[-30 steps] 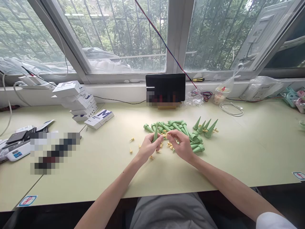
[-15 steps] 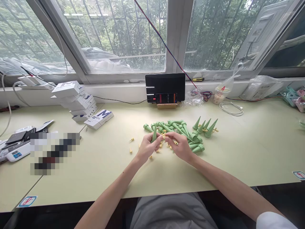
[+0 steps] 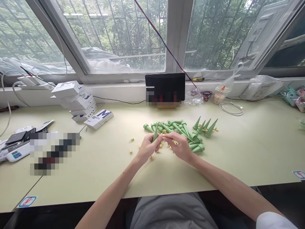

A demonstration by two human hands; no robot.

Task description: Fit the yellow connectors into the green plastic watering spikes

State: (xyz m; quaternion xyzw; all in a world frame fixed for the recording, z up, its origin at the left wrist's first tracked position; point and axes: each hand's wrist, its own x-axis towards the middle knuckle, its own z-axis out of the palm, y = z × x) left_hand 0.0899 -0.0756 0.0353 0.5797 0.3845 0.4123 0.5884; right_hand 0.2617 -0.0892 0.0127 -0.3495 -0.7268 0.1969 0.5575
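Note:
My left hand (image 3: 146, 148) is closed around a green plastic watering spike (image 3: 155, 133), its point upward. Fingers of my right hand (image 3: 181, 147) pinch a small yellow plastic valve piece (image 3: 163, 136) against the spike's side; the fingertips partly cover it. Behind and to the right of the hands lies a heap of green spikes (image 3: 184, 128), with loose yellow pieces (image 3: 131, 150) scattered around and under the hands. Several spikes with yellow pieces attached (image 3: 206, 124) stand point up to the right of the heap.
A phone on a cardboard stand (image 3: 166, 105) leans before a dark tablet (image 3: 165, 84) at the back. White boxes (image 3: 81, 101) are stacked at the left. A bagged cup (image 3: 219, 94) and a coiled white cable (image 3: 231, 108) sit at the back right.
My right fingertips have moved slightly left and now touch the left hand's fingers at the spike. The spike leans a little more to the right.

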